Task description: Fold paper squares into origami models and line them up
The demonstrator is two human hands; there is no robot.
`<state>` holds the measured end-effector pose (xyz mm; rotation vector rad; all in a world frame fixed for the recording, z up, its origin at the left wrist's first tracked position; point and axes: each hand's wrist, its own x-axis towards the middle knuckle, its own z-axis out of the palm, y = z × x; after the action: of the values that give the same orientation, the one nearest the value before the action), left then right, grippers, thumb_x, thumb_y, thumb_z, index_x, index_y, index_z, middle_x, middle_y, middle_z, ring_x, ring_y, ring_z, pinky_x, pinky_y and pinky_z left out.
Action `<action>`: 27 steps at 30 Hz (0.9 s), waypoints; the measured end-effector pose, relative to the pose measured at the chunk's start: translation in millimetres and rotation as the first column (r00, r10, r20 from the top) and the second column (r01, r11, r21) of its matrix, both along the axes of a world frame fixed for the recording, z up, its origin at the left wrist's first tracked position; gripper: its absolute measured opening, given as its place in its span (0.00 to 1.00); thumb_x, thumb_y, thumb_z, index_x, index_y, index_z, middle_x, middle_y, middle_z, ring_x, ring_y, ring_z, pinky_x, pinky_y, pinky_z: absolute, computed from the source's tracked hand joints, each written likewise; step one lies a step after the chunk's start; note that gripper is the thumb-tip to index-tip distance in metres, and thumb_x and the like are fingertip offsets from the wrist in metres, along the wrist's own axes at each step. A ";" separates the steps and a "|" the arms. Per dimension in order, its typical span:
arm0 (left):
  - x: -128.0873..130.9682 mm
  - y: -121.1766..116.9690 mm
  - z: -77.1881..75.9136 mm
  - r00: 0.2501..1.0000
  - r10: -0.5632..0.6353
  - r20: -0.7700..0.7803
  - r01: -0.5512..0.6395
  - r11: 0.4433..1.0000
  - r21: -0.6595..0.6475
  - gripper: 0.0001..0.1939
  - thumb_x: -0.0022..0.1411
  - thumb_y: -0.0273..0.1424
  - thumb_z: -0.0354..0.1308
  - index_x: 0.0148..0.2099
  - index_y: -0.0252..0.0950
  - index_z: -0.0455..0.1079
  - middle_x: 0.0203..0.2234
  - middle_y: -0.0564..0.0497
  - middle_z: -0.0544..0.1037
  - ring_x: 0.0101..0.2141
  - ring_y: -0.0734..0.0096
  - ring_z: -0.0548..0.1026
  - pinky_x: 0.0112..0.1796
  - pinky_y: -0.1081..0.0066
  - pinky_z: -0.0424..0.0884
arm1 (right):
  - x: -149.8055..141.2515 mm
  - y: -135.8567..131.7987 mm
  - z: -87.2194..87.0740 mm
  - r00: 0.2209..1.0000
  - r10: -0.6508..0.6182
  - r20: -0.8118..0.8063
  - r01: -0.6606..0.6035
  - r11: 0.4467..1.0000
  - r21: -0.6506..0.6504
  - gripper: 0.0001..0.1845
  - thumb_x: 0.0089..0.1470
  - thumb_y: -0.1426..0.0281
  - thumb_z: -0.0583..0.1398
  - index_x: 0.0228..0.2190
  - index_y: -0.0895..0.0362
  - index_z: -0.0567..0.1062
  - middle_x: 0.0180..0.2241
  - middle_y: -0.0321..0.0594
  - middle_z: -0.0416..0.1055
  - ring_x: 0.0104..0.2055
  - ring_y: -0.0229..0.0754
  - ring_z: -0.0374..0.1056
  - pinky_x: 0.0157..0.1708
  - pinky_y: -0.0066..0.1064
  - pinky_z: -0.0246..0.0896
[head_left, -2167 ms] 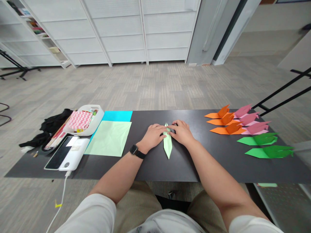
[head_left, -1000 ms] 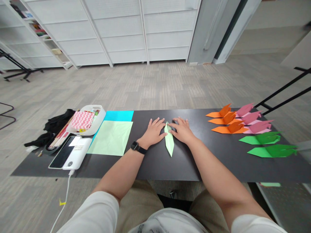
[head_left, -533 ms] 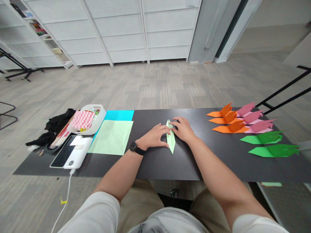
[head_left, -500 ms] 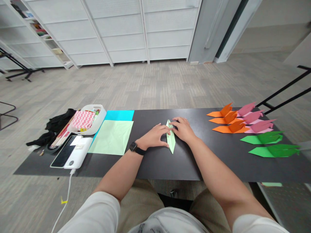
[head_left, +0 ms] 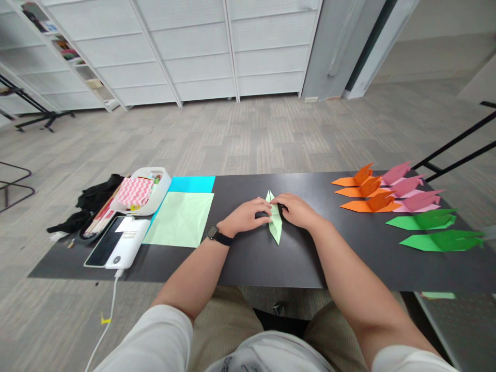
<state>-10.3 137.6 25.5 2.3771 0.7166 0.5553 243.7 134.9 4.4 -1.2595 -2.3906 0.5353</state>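
A narrow pale green folded paper [head_left: 276,230] lies on the dark table [head_left: 248,263] in front of me, a slit running down from its far point. My left hand [head_left: 251,214], a black watch on its wrist, has thumb and fingers closed at the paper's left edge. From the right, my right hand [head_left: 295,209] meets the upper part of the paper with its index finger, the other fingers curled under. The fingertips partly cover the paper's middle.
Left of my hands lie a pale green sheet [head_left: 180,219] and a blue sheet [head_left: 196,183]. Beyond them are a white basket [head_left: 160,188], a phone [head_left: 104,243] and a white power bank [head_left: 127,245] with a cable. Orange [head_left: 370,203], pink [head_left: 420,200] and green paper cranes [head_left: 442,241] stand at right.
My right hand's fingers have curled in more at the paper's upper right. The left thumb has moved up closer to its fingers. The paper has stayed nearly in place.
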 end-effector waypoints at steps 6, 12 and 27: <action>1.2 1.8 -2.4 0.997 0.077 0.022 -0.077 0.997 0.018 0.12 0.77 0.35 0.53 0.52 0.41 0.77 0.50 0.47 0.83 0.52 0.63 0.79 0.59 0.60 0.74 | 4.6 -4.7 9.4 0.998 0.061 -0.021 -0.062 0.997 -0.050 0.22 0.51 0.76 0.63 0.49 0.51 0.77 0.48 0.41 0.78 0.53 0.49 0.72 0.56 0.41 0.64; 2.4 3.7 -9.5 0.987 0.148 -0.063 -0.141 0.984 0.104 0.10 0.74 0.37 0.57 0.52 0.42 0.75 0.53 0.48 0.81 0.60 0.60 0.75 0.71 0.48 0.58 | -2.1 -2.0 7.1 1.000 0.007 0.014 -0.007 1.000 0.000 0.07 0.61 0.68 0.64 0.42 0.53 0.79 0.43 0.42 0.79 0.48 0.49 0.73 0.54 0.41 0.64; 7.0 5.4 -20.9 0.933 0.337 -0.126 -0.316 0.935 0.160 0.07 0.71 0.37 0.63 0.40 0.42 0.78 0.54 0.50 0.78 0.58 0.60 0.73 0.72 0.42 0.49 | -3.5 1.4 -4.2 0.994 -0.108 0.003 0.107 0.994 0.033 0.08 0.61 0.64 0.65 0.31 0.52 0.80 0.49 0.43 0.77 0.54 0.51 0.71 0.59 0.48 0.63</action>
<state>-3.3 143.0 4.7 2.4605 1.1933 0.5797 240.2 136.3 0.3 -1.3672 -2.3100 0.4594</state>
